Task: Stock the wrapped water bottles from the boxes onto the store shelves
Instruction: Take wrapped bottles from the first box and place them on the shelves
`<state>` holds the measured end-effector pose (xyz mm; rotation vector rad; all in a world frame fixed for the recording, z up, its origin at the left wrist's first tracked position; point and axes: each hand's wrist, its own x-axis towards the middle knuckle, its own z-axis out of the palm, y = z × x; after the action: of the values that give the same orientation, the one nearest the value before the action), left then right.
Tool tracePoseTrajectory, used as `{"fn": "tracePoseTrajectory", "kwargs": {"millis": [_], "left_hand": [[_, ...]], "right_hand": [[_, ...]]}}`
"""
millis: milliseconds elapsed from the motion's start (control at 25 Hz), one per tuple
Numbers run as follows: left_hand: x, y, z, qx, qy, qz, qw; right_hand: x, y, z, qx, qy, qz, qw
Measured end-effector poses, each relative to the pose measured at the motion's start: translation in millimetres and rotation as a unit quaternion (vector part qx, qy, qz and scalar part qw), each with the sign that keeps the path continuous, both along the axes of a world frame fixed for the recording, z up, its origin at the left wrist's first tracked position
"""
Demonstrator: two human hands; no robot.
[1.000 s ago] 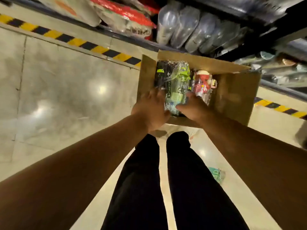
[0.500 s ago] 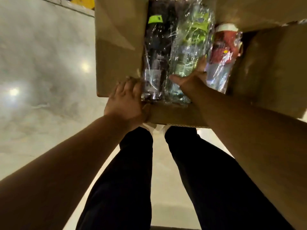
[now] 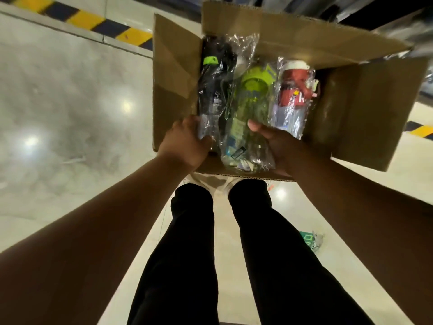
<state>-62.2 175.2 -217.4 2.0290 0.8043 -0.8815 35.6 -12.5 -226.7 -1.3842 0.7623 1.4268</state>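
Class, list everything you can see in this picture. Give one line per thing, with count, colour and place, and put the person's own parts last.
cardboard box: one, brown, flaps open, just beyond the shoes
black bottle: one, black with a green tab, clear wrap, left side of the box
green bottle: one, lime green, clear wrap, middle of the box
red bottle: one, red with a white lid, clear wrap, right of the green one
hazard stripe: one, yellow and black, on the floor behind the box
green scrap: one, green, on the floor right of the legs
shoes: two, white, at the box's near edge
legs: two, black trousers, bottom centre
left hand: one, grips the black bottle's near end
right hand: one, grips the green bottle's near end
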Motion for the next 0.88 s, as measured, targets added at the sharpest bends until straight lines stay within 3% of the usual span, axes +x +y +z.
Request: {"fn": "tracePoseTrajectory", "kwargs": {"millis": [120,240,360,480,560,680,760,880], "left_hand": [[5.6,3.6,12.8,-0.1,-0.001,0.13,0.986],[23.9,-0.2,22.5,-0.209,0.033,0.284,0.935],[30.5,3.1,32.8,-0.222,-0.018,0.282,0.933],[22.5,17.7,33.4,-0.283,-0.056,0.3,0.909],[12.1,33.0,26.4,-0.266,-0.077,0.328,0.903],[-5.5,54.1,5.5,-0.164,-0.058,0.343,0.923],[-18.6,63.9,-6.9,-0.126,-0.041,0.332,0.934],[-35.7,69.0,-23.8,-0.117,-0.054,0.321,0.938]], "right_hand": [[-9.0,-3.6,14.3,0.045,-0.03,-0.025,0.998],[-21.8,8.4,21.7,0.054,-0.099,0.0,0.994],[-34.7,34.0,28.9,0.069,-0.148,0.059,0.985],[-34.3,51.3,36.3,0.078,-0.184,0.143,0.969],[-24.2,57.4,38.3,0.052,-0.223,0.161,0.96],[-8.0,63.0,17.7,-0.034,-0.257,0.088,0.962],[-5.8,75.5,-6.7,-0.101,-0.233,0.114,0.96],[-12.8,100.1,-38.1,-0.105,-0.18,0.162,0.965]]}}
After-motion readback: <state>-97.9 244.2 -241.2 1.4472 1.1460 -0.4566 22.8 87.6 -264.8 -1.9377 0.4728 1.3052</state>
